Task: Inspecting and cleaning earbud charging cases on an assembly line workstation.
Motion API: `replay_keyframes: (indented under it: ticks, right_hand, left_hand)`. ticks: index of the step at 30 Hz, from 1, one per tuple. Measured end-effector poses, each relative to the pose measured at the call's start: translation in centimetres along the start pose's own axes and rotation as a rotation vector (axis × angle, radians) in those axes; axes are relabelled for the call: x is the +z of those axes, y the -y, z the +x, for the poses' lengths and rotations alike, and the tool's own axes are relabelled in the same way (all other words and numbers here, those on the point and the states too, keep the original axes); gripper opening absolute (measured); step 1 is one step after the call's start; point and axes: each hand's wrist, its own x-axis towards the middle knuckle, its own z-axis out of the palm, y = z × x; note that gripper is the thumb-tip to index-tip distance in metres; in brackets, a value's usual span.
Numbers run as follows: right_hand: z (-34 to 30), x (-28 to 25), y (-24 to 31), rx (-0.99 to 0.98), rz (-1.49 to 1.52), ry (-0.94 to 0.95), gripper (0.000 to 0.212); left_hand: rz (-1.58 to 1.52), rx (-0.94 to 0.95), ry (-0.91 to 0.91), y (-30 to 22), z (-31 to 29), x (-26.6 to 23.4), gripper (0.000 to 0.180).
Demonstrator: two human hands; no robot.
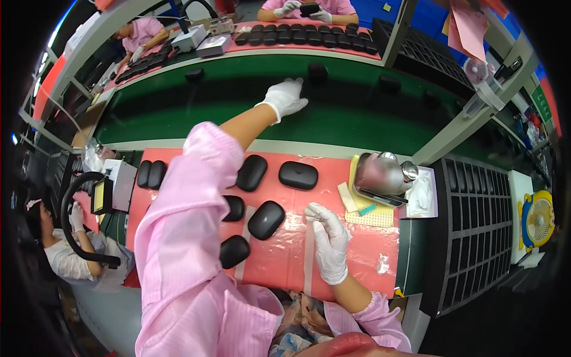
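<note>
My left hand (285,99), in a white glove, reaches far out over the green conveyor belt (238,119). Its fingers are stretched and hold nothing; just beyond the fingertips lies a rounded black case (317,72) on the belt. Low over the pink-red mat (291,256) is my right hand (330,241), also gloved, with loosely bent fingers apart and nothing visible in them. To its left rests a glossy black case (266,220). Another black case (298,175) with a small mark lies farther back, beside an upright-lying one (252,172). My left sleeve partly covers more cases (234,251).
A metal container (380,178) stands on yellow cloths at the mat's right, next to a white box of tissue (421,193). Black racks (482,232) stand farther right. A grey post (470,113) rises there. Co-workers (309,11) sit across the belt and at left.
</note>
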Motion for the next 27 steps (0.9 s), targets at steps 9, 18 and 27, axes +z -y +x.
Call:
replay_keyframes:
  ticks: [9, 18, 27]
  right_hand:
    - [0.6, -0.6, 0.6, 0.164, 0.049, -0.051, 0.030]
    - [0.3, -0.9, -0.4, 0.238, 0.219, 0.007, 0.037]
    - [0.3, -0.7, 0.0, 0.090, 0.338, 0.280, 0.082]
  left_hand:
    - [0.079, -0.132, -0.209, -3.1, 13.0, 8.5, 0.053]
    - [-0.554, 0.176, -0.252, -0.7, 3.9, 4.5, 0.040]
    - [-1.149, 0.105, 0.421, -6.1, -24.8, -7.0, 0.067]
